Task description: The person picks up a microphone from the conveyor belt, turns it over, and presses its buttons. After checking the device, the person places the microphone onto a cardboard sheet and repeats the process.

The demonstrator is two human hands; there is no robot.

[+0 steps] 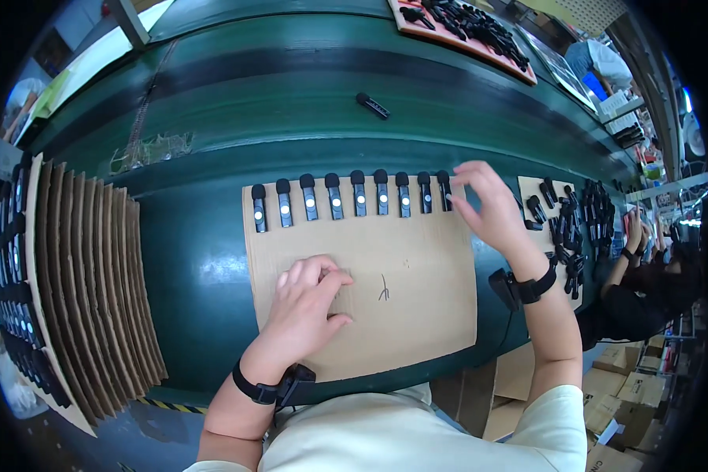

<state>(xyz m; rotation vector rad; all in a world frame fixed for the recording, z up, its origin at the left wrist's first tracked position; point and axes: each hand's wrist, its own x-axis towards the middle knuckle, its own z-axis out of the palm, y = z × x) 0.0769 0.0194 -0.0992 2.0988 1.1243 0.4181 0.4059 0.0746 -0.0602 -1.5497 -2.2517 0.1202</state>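
Observation:
A cardboard sheet lies in front of me, with several small black clip-on microphones lined up along its far edge, foam heads pointing away. Most of them show a pale round spot. At the row's right end is a microphone with the thumb and fingertips of my right hand close by its right side. Those fingers are apart; whether they touch it I cannot tell. My left hand rests over the sheet's left middle, fingers loosely bent and thumb apart, holding nothing visible.
Upright cardboard sheets stand at the left, the outermost carrying black microphones. More microphones are heaped on cardboard at the right. One loose microphone lies on the green belt beyond; a full pink tray sits farther. Another person works at right.

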